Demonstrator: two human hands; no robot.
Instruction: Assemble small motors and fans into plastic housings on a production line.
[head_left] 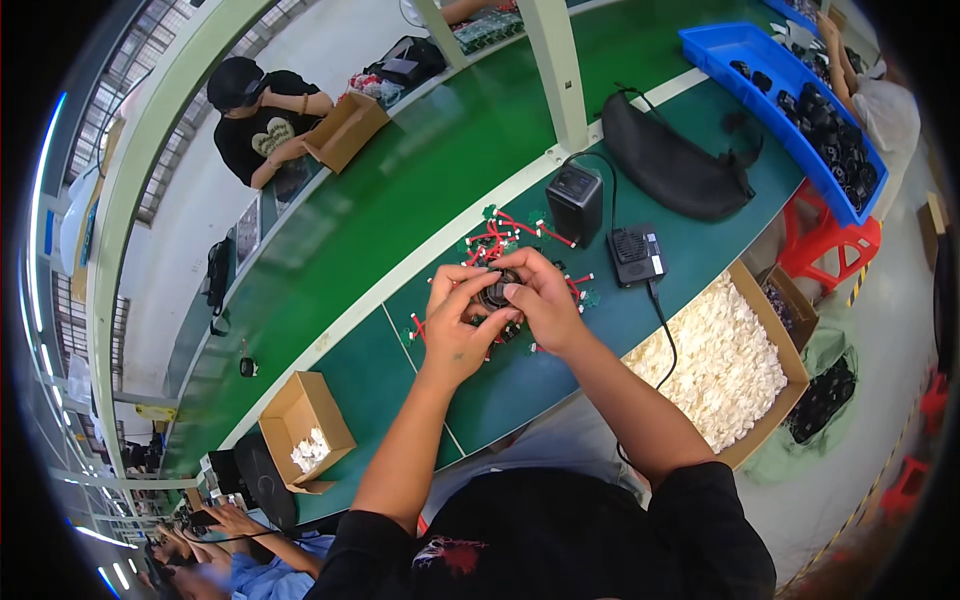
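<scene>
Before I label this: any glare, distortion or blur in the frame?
Head view: fisheye bends the left post; pale glare streaks the green belt; tube lights look blown out, lower left; left hand and right hand look fairly sharp, partly covering the black part.

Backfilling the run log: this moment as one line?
left hand: holding round black part | right hand: holding same part | green table: red wires

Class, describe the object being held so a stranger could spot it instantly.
Find the dark green, flat tabletop. Over it, the person's left grip and right grip enclose a small, dark, round part. Being held sets it apart from the thin, white-tipped red wires lying nearby.
</scene>
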